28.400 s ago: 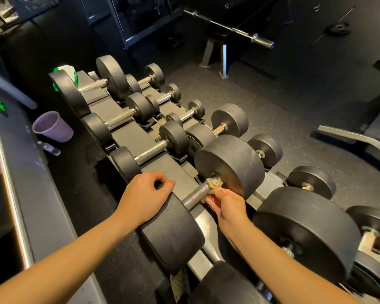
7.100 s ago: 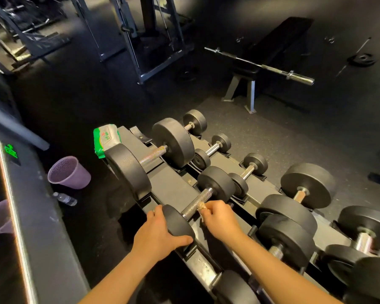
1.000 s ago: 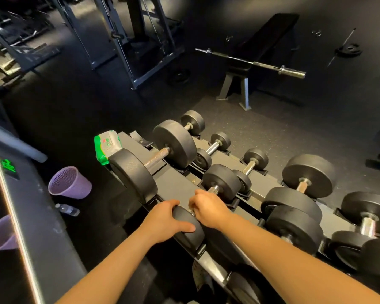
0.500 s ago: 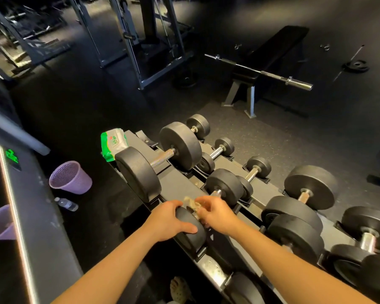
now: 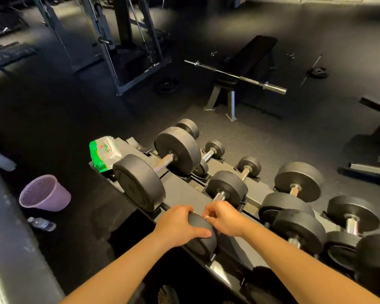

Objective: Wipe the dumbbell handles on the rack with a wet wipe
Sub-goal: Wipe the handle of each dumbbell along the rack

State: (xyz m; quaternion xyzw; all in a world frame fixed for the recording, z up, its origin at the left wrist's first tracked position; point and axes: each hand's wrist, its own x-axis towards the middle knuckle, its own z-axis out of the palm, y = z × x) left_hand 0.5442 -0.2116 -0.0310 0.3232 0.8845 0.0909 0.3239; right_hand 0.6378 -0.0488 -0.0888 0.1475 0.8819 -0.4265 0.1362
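Observation:
A black dumbbell rack [image 5: 184, 201] runs from centre to lower right and carries several black dumbbells. My left hand [image 5: 178, 227] grips the near weight head [image 5: 201, 243] of a small dumbbell. My right hand [image 5: 225, 219] is closed over that dumbbell's metal handle [image 5: 219, 196], pinching a small wet wipe [image 5: 206, 217]; only a sliver of wipe shows between the fingers. The far head of this dumbbell [image 5: 227, 187] sits just beyond my right hand. A larger dumbbell [image 5: 156, 170] lies one slot to the left.
A green and white wipes pack [image 5: 103, 153] rests on the rack's left end. A purple bin [image 5: 44, 193] and a plastic bottle [image 5: 42, 223] are on the floor at left. A bench with a barbell [image 5: 235, 75] stands behind the rack. A grey ledge [image 5: 7, 249] borders the left.
My right hand has slid along the handle toward the near head and now covers most of the wipe, which stuck out more half a second ago. My left hand keeps its grip.

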